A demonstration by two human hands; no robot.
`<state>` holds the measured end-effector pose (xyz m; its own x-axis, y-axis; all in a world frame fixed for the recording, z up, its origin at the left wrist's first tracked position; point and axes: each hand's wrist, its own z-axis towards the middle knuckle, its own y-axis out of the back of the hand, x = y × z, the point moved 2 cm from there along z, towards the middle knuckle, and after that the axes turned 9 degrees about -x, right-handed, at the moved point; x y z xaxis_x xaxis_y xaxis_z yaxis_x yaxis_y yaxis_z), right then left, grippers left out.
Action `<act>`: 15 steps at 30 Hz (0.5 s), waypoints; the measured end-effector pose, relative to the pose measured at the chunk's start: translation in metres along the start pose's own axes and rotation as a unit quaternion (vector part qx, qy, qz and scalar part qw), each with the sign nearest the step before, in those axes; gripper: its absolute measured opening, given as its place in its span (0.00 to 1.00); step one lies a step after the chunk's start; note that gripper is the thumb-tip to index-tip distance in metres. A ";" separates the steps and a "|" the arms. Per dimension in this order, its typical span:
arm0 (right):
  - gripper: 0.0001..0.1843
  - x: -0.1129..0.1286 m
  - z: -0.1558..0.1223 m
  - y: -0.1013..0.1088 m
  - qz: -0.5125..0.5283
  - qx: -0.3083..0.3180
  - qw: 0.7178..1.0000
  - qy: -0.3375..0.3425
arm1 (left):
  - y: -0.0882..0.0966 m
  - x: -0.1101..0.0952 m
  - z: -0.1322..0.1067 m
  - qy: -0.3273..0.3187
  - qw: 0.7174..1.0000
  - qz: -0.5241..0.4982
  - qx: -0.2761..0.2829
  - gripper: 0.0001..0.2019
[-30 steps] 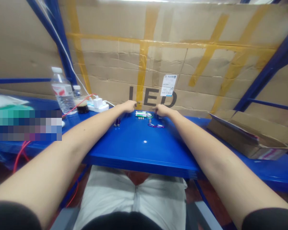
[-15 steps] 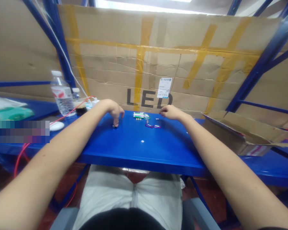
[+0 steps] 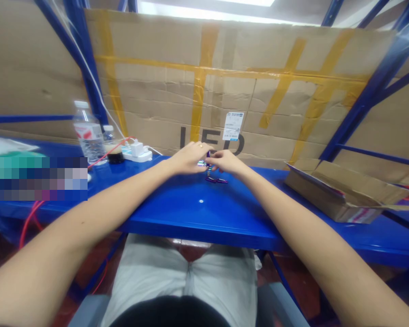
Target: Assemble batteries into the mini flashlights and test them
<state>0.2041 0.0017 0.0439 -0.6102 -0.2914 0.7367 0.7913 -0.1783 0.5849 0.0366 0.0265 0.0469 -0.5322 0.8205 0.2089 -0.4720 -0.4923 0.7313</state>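
My left hand [image 3: 190, 158] and my right hand [image 3: 226, 162] meet above the far part of the blue table [image 3: 177, 204]. Between their fingertips shows a small purple piece [image 3: 208, 155], partly hidden; its kind I cannot make out. My right thumb and fingers pinch at it, while the left fingers curl in from the other side. Behind and below the left fingers, shiny green and silver rods [image 3: 202, 163] are mostly covered. Nearer to me lie a purple carabiner [image 3: 210, 180] and, beside it, another carabiner [image 3: 221, 181], with tiny metal bits just above them.
An open cardboard box [image 3: 344, 195] stands at the right. To the left are a water bottle [image 3: 88, 134], a small dark-filled bottle [image 3: 114, 147] and a white power strip [image 3: 139, 155]. A large taped carton [image 3: 157, 100] walls off the back. A white dot [image 3: 201, 201] marks the tabletop.
My left hand has moved right from the table's left part, and my right hand has moved slightly left. They now meet over the rods, with a purple piece between them.
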 end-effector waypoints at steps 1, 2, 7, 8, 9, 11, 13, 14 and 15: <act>0.12 0.000 -0.001 -0.002 0.004 0.002 1.000 -0.004 | -0.001 -0.003 0.000 -0.008 1.000 -0.012 -0.014 0.26; 0.12 0.000 -0.002 -0.003 0.011 0.000 1.000 -0.007 | -0.002 -0.005 0.000 -0.011 0.999 -0.024 -0.026 0.28; 0.11 -0.004 0.001 0.001 0.004 -0.011 1.000 -0.014 | -0.011 0.013 -0.007 0.066 0.997 -0.026 0.010 0.20; 0.11 -0.005 0.003 0.003 -0.012 -0.013 1.000 -0.015 | -0.015 0.019 -0.009 0.080 0.995 -0.012 0.055 0.16; 0.11 -0.007 0.004 0.004 -0.030 -0.014 0.999 -0.014 | -0.019 0.023 -0.012 0.083 0.991 0.002 0.102 0.15; 0.10 -0.010 0.006 0.005 -0.058 -0.013 0.998 -0.009 | -0.026 0.029 -0.017 0.080 0.985 0.015 0.153 0.14; 0.08 -0.011 0.006 0.004 -0.074 -0.001 0.997 -0.003 | -0.032 0.030 -0.020 0.074 0.982 0.015 0.174 0.14; 0.07 -0.011 0.005 0.004 -0.082 0.007 0.997 -0.001 | -0.035 0.029 -0.021 0.072 0.981 0.014 0.180 0.15; 0.06 -0.010 0.005 0.003 -0.089 0.014 0.996 0.002 | -0.036 0.028 -0.022 0.069 0.980 0.013 0.184 0.15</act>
<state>0.2121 0.0085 0.0397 -0.7401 -0.2608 0.6198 0.6696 -0.2009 0.7150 0.0237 0.0611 0.0121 -0.6431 0.7491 0.1589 -0.1844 -0.3528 0.9173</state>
